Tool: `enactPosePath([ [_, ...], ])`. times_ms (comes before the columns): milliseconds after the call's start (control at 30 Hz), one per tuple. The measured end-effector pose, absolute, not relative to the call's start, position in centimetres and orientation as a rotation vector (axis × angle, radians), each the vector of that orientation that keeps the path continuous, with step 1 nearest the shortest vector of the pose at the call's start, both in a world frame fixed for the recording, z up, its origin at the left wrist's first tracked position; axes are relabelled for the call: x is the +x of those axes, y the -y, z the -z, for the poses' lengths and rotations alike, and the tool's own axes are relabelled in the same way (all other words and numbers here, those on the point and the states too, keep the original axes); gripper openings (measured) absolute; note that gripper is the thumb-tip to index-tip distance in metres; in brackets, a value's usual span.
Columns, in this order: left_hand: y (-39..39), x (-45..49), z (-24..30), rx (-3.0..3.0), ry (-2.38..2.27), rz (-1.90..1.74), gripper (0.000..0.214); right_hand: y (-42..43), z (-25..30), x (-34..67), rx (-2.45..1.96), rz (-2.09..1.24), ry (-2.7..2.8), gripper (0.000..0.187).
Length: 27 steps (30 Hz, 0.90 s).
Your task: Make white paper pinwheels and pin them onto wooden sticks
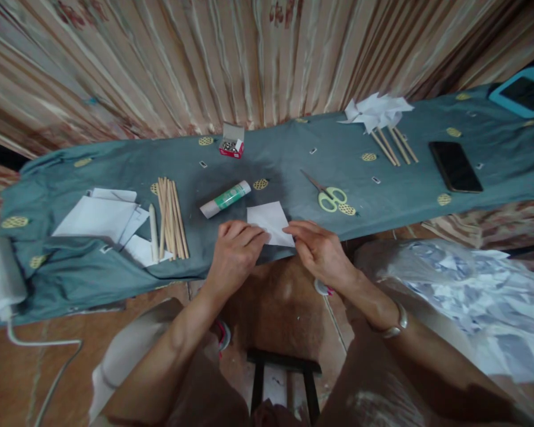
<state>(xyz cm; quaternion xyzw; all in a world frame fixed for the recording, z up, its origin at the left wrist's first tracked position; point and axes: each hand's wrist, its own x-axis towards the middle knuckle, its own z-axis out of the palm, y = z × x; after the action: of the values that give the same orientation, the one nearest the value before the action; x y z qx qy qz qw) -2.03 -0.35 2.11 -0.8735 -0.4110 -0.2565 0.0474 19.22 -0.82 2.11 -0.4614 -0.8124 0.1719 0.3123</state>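
Note:
A small square of white paper [272, 217] lies near the front edge of the cloth-covered table. My left hand [239, 248] pinches its lower left edge with curled fingers. On the other side, my right hand [319, 249] grips the lower right edge between thumb and fingers; a bangle is on that wrist. Just beyond my left hand rests a glue stick [225, 199] with a green label. Scissors [324, 191] with pale green handles lie open to the right of the paper. Farther back stands a small open red box [232, 146] of shiny metal pieces.
To the left are wooden sticks [172, 219], a white stick [153, 232] and white paper sheets [95, 216]. White paper pinwheels [378, 110] on sticks lie at the back right, near a phone [455, 166] and a blue-framed tablet [525, 92]. A bag of paper scraps [467, 284] is below right.

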Motion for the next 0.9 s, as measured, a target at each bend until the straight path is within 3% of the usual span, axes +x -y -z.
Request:
enactPosePath([
  [233,0.7,-2.7,-1.0,-2.728,1.215,0.82,0.018,0.9,-1.9,20.2,-1.185,-0.412,2.228,0.044],
  [400,1.4,-3.1,-0.5,-2.816,1.228,0.872,0.019,0.4,-1.8,20.3,-1.185,-0.374,2.285,0.025],
  [700,1.7,-3.6,-0.1,-2.823,1.473,1.061,0.015,-1.5,-1.3,20.1,-1.199,-0.866,2.042,0.013],
  [900,1.4,-3.6,0.0,-2.8,1.655,1.076,0.017,-2.6,-0.9,19.2,-1.386,-0.913,1.941,0.014],
])
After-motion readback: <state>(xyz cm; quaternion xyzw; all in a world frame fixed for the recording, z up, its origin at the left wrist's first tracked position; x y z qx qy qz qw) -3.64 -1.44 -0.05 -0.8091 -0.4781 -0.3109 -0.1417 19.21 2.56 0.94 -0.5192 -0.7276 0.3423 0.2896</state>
